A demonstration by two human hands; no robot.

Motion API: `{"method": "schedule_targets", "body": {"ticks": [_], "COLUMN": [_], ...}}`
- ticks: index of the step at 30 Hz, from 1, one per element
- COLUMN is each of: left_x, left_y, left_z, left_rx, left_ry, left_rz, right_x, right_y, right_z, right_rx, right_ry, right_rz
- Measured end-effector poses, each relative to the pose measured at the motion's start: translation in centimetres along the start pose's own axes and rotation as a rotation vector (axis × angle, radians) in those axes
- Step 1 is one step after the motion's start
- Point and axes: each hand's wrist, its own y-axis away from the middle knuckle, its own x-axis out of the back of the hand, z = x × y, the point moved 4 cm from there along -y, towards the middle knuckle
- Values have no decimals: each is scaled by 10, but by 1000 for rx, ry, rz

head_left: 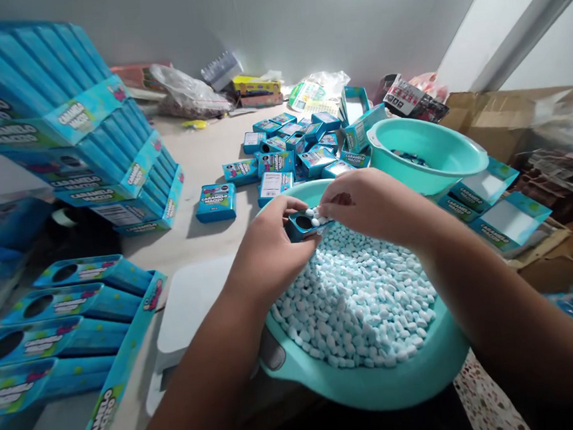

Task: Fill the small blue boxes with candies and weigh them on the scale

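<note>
My left hand [273,243] is closed around a small blue candy box [299,235], which it holds above the near turquoise basin [382,387]. White candies [312,214] lie on the box's top beside a dark round hole. My right hand [360,198] has its fingers pinched together at the right end of the box, touching these candies. Below both hands, the basin is filled with many small white and pale blue candies [359,302]. A single blue box [216,203] lies flat on the table, beyond my left hand.
Display trays of blue boxes [87,118] are stacked at the left, above another tray [141,335] of upright boxes. A white device [188,297], perhaps a scale, sits left of the basin. Several blue boxes [274,162] lie piled behind, beside a second turquoise basin [430,142].
</note>
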Motion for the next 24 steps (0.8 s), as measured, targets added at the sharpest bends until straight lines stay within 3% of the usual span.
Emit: {"method": "schedule_targets", "body": {"ticks": [8,14,18,24], "left_x": [2,3,3,3], "left_y": [1,2,2,0], "left_z": [5,7,7,6], "left_rx": [-61,-62,-62,-44], "left_ry": [-48,-48,-26,-33], "left_rz": [-24,-50,-58,-33], "right_x": [-9,-14,-19,-27], "right_y": [1,1,-2,-7], "right_z": [-24,-25,-22,-21], "right_rx": [89,108,109,156], "right_ry": [54,-240,-408,-407], "right_rz": [25,-7,73,156]}}
